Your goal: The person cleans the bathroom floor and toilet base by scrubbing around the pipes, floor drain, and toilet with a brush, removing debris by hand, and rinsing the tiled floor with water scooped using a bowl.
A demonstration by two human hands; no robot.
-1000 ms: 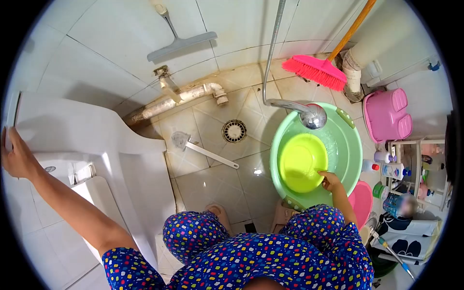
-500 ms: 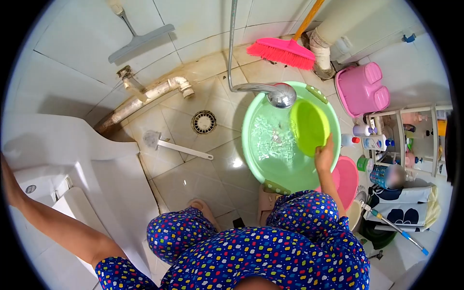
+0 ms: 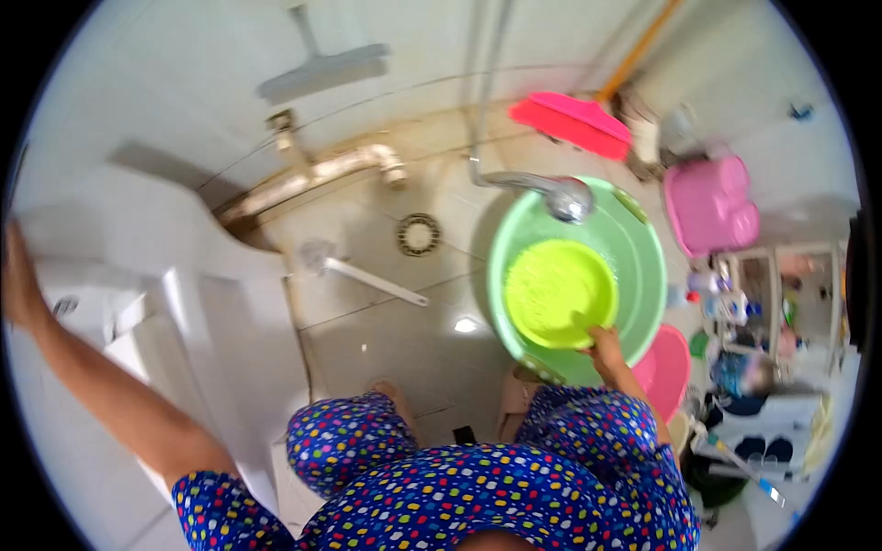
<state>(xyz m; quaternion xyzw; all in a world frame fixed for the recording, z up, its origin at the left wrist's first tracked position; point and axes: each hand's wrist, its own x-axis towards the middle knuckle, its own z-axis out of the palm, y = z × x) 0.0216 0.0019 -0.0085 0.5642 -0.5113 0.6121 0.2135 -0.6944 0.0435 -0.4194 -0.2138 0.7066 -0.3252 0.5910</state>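
My right hand (image 3: 604,354) is closed on the near rim of a bright yellow-green basin (image 3: 562,294). Water with ripples shows inside this basin, which is over the larger pale green tub (image 3: 645,275). A chrome shower head (image 3: 570,200) lies at the tub's far side, its hose running up. At the far left edge of the view, my left hand (image 3: 20,285) is by the white fixture (image 3: 234,303); its fingers are not clearly visible.
A pink tub (image 3: 669,363) stands beside the green one. A white-handled brush (image 3: 377,282) lies near the floor drain (image 3: 419,235). Behind are a pink broom (image 3: 574,124) and a pink stool (image 3: 707,207). Bottles fill a shelf (image 3: 772,285) on the right.
The yellow-green basin has gone from tilted at the tub's right to more level, nearer the middle, and holds water. My right hand moved with it. The whole view has shifted and blurred.
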